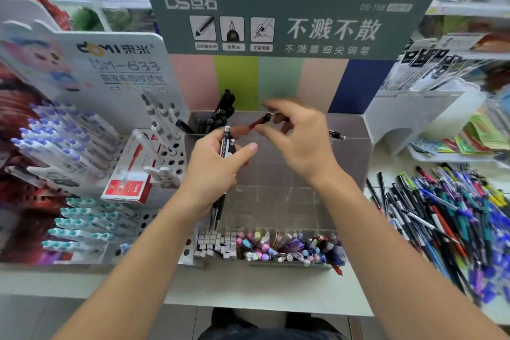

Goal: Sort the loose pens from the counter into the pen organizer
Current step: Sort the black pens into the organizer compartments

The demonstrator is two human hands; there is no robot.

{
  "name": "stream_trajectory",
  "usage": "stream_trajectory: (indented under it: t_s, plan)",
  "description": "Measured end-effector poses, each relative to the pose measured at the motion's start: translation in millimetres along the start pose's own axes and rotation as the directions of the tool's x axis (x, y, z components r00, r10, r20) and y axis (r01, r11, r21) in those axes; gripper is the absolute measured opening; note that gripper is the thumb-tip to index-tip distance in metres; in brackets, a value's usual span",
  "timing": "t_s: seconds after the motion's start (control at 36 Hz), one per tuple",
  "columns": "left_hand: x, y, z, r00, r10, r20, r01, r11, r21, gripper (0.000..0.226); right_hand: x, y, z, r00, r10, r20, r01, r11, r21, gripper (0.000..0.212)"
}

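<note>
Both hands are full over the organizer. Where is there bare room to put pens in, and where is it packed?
Free: the organizer's middle compartments, between the black pens at back left and the packed front row. Also the counter strip before the organizer. Crowded: the loose pen pile at right and the displays at left.

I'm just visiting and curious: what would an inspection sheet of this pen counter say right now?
Surface: pale counter, bare along its front edge.
Job's things: clear pen organizer, black pens in its back left compartment; loose pens piled on the right.
Clutter: red box; white pen displays on the left.
Grippers: left hand grips dark pens; right hand pinches a red pen above the organizer.
Cables: nothing seen.
Surroundings: green sign, stocked shelves behind.
</note>
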State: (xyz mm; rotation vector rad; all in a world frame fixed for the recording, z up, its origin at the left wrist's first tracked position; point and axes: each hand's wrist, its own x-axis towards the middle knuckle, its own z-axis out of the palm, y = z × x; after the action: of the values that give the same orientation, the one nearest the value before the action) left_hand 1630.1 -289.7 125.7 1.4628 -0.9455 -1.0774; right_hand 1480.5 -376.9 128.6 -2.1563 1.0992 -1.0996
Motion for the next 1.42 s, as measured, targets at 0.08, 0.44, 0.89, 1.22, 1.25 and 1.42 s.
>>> stream_trajectory:
  t_s: [0.08,0.44,0.89,1.22,1.25,1.42]
  plan:
    - [-2.8,1.0,1.7,0.996,-0.039,0.075,0.043,0.997,-0.057,0.032,-14.0,2.6,-22.6,0.994,-0.048,-0.101,0.033,0.989,-0.144,0.042]
    - [-12.0,2.8,3.8,0.923,-0.213,0.32,0.233,0.972,-0.027,0.016,-20.7,9.3,-83.4,0.999,0.019,0.035,-0.01,0.964,-0.264,0.02]
    - [-25.2,8.7,5.5,0.934,0.192,0.301,-0.333,0.774,0.538,0.056,-31.0,-19.1,-75.7,0.864,0.369,0.343,-0.5,0.706,0.501,0.022]
    - [-16.7,14.4,10.5,0.947,0.145,0.286,-0.293,0.754,0.588,0.07,-43.4,-41.6,-28.1,0.908,0.326,0.263,-0.403,0.85,0.339,0.021]
    - [-16.8,14.6,10.4,0.948,0.145,0.282,-0.29,0.754,0.589,0.069,-42.3,-40.6,-27.7,0.906,0.324,0.272,-0.405,0.851,0.335,0.018]
    - [-20.3,14.4,7.3,0.957,0.033,0.287,-0.144,0.916,0.375,0.065,-37.3,-38.1,-28.3,0.876,0.361,0.32,-0.478,0.743,0.469,0.014]
